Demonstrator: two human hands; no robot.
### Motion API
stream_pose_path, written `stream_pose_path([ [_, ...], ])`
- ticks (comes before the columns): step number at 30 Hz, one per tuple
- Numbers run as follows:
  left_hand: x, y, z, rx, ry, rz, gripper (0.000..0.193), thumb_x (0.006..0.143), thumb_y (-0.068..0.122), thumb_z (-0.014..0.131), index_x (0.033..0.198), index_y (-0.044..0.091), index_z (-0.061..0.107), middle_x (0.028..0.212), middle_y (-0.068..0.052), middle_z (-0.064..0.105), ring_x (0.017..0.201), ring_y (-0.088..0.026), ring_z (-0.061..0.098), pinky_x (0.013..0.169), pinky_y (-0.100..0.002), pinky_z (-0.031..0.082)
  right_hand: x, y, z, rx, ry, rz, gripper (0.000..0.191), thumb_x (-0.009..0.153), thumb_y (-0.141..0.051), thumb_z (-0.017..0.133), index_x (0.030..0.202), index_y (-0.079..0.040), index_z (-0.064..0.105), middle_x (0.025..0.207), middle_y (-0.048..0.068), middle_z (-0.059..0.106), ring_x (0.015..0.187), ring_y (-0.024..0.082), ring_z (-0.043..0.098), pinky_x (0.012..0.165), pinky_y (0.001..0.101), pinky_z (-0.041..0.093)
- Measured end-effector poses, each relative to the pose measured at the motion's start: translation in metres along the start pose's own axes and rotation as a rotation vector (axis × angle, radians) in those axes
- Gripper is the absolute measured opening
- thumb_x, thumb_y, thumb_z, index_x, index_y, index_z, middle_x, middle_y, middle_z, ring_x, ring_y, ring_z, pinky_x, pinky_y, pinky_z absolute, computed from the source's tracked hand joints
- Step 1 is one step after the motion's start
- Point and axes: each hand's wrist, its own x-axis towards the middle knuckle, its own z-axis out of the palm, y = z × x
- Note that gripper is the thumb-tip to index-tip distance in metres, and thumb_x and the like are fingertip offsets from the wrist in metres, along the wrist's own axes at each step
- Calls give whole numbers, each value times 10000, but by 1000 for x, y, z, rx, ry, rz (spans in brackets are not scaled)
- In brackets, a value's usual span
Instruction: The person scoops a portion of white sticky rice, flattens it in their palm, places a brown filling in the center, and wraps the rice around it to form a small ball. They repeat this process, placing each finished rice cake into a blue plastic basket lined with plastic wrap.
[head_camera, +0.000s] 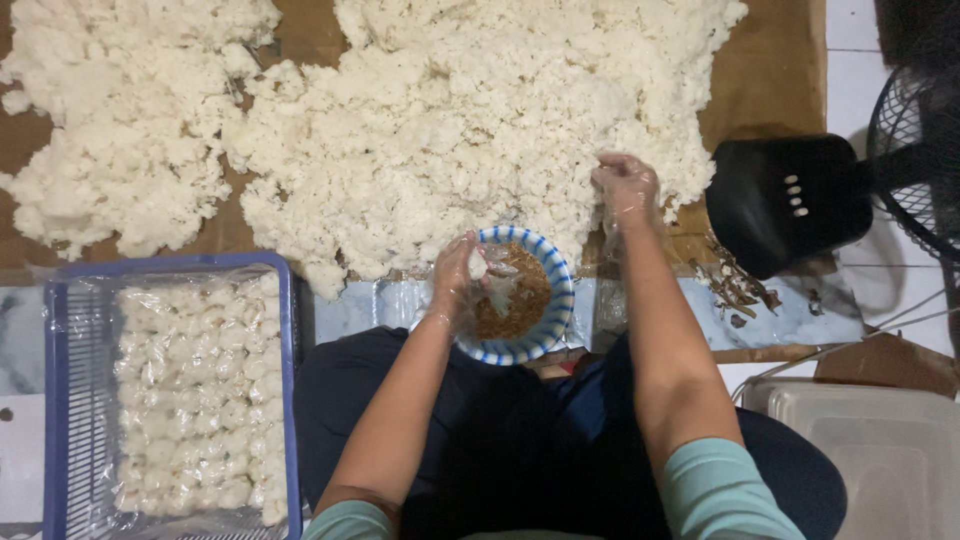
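Observation:
A large spread of white cooked rice (450, 120) covers a brown sheet on the floor in front of me. My right hand (626, 190), in a thin clear plastic glove, rests on the near right edge of the rice, its fingers curled into it. My left hand (455, 283), also gloved, is at the left rim of a blue-and-white striped bowl (552, 320) that holds a brown crumbly filling (520, 300). A small bit of rice seems to sit in its fingers.
A blue plastic basket (50, 400) lined with clear film holds several white rice balls at my left. A black fan (790, 200) stands at the right, with a translucent lidded container (880, 450) near my right knee. Dry scraps lie beside the fan base.

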Motion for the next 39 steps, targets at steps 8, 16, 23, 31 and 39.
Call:
stream_pose_path([
  [8,11,-7,-6,49,27,8,291,963,414,666,885,136,629,764,-28,598,688,-146,570,511,-287,451,-13,-19,25,-705,119,-486,156,824,25,689,955,-50,729,809,78,693,716,144,632,666,306,529],
  [16,7,-7,-10,17,101,0,242,957,407,653,981,166,644,850,7,618,735,-129,578,565,-293,485,11,-10,29,-22,508,-254,177,769,58,634,890,-71,649,791,22,672,693,171,631,621,331,531],
  [23,16,-16,-11,-35,-16,53,312,993,416,660,1006,108,622,857,-56,598,712,-152,556,518,-292,428,-19,-27,18,-321,262,-406,115,895,37,583,915,-52,654,804,124,693,693,195,624,610,374,512],
  [31,20,-10,-11,3,4,75,333,974,432,640,946,100,627,763,-72,629,600,-178,571,453,-296,452,-48,-13,-18,-1006,-291,122,229,893,-289,648,960,-99,757,964,169,750,899,329,722,853,469,574],
  [39,32,-23,-15,-19,-58,56,330,963,443,591,960,113,605,753,-123,670,525,-249,618,440,-382,537,-54,17,-86,-1119,-125,-387,364,813,-25,582,1120,-70,771,1274,237,664,1163,409,637,1021,447,510],
])
